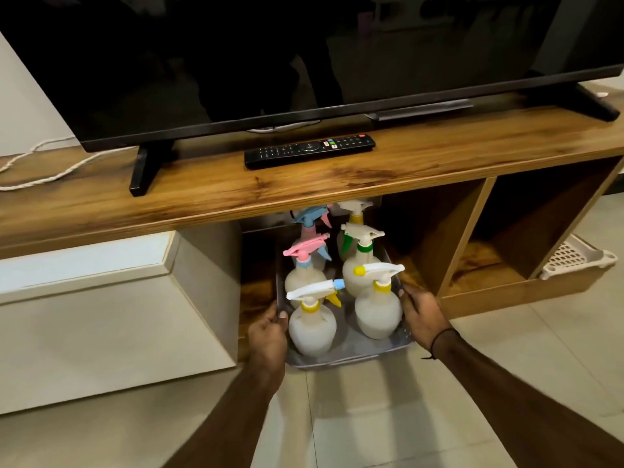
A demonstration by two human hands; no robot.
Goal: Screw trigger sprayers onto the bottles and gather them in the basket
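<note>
A grey plastic basket [351,357] sits on the floor, half inside an open compartment under the wooden TV stand. It holds several round white bottles, each with a trigger sprayer on top. The front left bottle [312,327] has a white sprayer with a yellow collar and blue nozzle. The front right bottle [378,314] carries a white sprayer with a yellow nozzle. Behind them stand bottles with a pink sprayer [305,246], a blue one [310,216] and white ones [363,233]. My left hand [268,336] grips the basket's left rim. My right hand [423,314] grips its right rim.
A wooden TV stand top [304,187] overhangs the basket, carrying a black television [270,62] and a remote [309,151]. A white cabinet [118,298] stands to the left. Open wooden compartments [472,238] lie to the right, with a white lattice basket [577,256] beyond. Tiled floor in front.
</note>
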